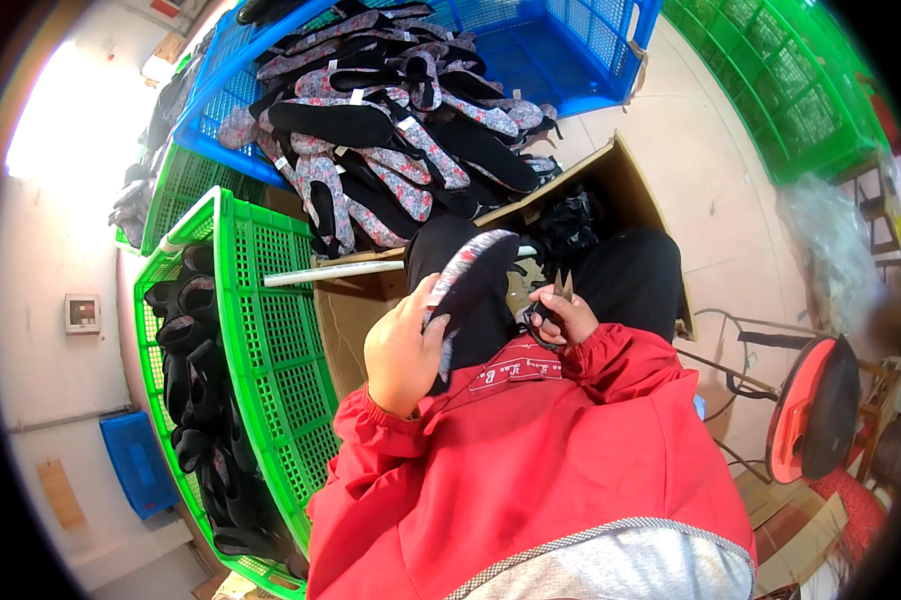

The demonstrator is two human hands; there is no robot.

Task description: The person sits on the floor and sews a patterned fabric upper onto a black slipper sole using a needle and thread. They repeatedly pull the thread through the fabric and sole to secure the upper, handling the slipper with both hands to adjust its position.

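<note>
My left hand (399, 352) is closed around a slipper (476, 272) with a black face and a patterned grey-and-red side, tilted up over my lap. In my right hand (574, 318) is a pair of scissors (564, 287), blades pointing up and away from me, a short distance right of the slipper. The fingers wrap the scissors' handles, which are mostly hidden. Beyond my knees lies a big heap of similar slippers (336, 122), black with patterned sides, some with small white tags.
A blue crate (581, 70) stands behind the heap. To my left, a green crate (276, 300) stands next to more black slippers (206, 380). An open cardboard box (631, 175) sits by my knees. A green crate (771, 90) and a red-and-black round object (811, 410) are at right.
</note>
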